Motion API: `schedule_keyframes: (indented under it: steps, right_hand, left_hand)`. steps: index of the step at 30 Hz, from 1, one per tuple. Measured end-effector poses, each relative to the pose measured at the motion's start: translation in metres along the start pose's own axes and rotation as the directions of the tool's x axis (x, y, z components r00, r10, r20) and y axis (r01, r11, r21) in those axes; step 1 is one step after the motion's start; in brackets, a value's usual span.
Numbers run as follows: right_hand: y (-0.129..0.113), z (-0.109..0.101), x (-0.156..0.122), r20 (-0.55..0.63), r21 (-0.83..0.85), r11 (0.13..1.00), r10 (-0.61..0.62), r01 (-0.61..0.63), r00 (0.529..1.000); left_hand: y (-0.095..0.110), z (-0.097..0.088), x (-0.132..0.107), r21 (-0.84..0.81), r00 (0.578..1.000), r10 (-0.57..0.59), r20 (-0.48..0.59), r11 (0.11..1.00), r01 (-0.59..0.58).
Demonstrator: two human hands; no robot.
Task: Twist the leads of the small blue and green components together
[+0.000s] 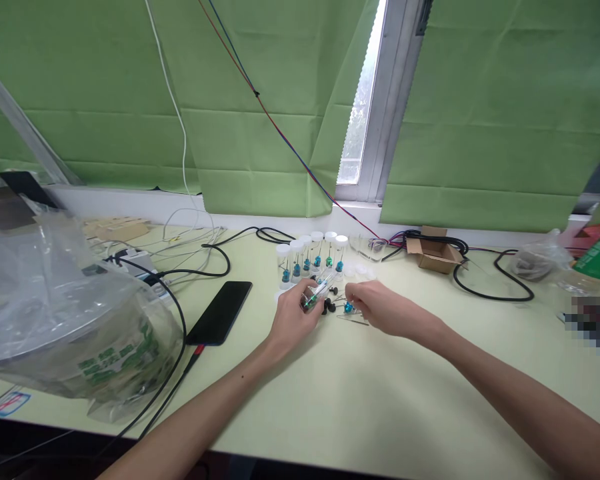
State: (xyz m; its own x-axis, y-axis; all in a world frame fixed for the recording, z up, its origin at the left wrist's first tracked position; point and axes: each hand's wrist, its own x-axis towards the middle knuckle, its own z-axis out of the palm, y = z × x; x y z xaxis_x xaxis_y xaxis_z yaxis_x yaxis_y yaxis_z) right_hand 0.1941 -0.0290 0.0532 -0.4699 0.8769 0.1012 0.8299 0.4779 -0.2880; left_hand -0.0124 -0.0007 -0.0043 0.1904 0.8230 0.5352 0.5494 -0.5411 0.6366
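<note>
Curling around a clear tube [324, 288] with a green piece inside, your left hand [295, 319] is partly closed, keeping the tube tilted between thumb and fingers. Your right hand [373, 305] is just to the right of the tube, its fingers drawn together; a blue piece [349, 307] shows right by the fingertips, but you cannot tell from this view whether they grip it. Between your hands lie black rounded pieces [329, 306], and a thin metal rod [353, 321] lies just below the right fingertips. Beyond the left hand, white-capped vials [297, 263] stand clustered, holding mostly blue pieces and one green.

Under all this is a pale yellow-green table [360, 400]. A dark phone [221, 312] lies left of your left hand, with a bulky clear plastic bag [145, 347] farther left. An open cardboard box [433, 257] and a looped black cable [495, 297] sit toward the back right. Green curtains [275, 160] hang behind, parted at a window [355, 140].

The front table edge runs below your forearms; between them, the tabletop stretches from your hands to that edge, giving you room to move toward yourself
</note>
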Motion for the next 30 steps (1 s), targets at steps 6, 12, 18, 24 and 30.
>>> schedule_keyframes:
  steps: [6, 12, 18, 24, 30]
  right_hand:
    - [0.012, -0.024, -0.001, -0.155, 0.058, 0.998, 0.047, -0.038, 0.987]
    - [0.015, -0.025, 0.001, -0.346, 0.096, 0.995, 0.005, 0.030, 0.938]
    - [0.017, -0.017, 0.006, -0.376, 0.133, 0.985, -0.055, 0.112, 0.925]
    - [0.014, -0.012, 0.010, -0.440, 0.199, 0.964, -0.076, 0.179, 0.895]
    - [0.010, -0.010, 0.011, -0.481, 0.310, 0.925, -0.046, 0.219, 0.875]
  left_hand:
    - [-0.001, 0.002, -0.001, 0.002, 0.999, -0.024, 0.021, 1.000, 0.024]
    - [-0.001, 0.005, -0.003, -0.005, 0.997, -0.023, 0.076, 1.000, 0.024]
    - [0.002, 0.005, -0.004, -0.055, 0.989, 0.037, 0.140, 0.998, -0.030]
    - [0.006, 0.004, -0.005, -0.126, 0.974, 0.053, 0.222, 0.992, -0.025]
    - [0.010, 0.002, -0.004, -0.201, 0.960, -0.010, 0.280, 0.977, 0.069]
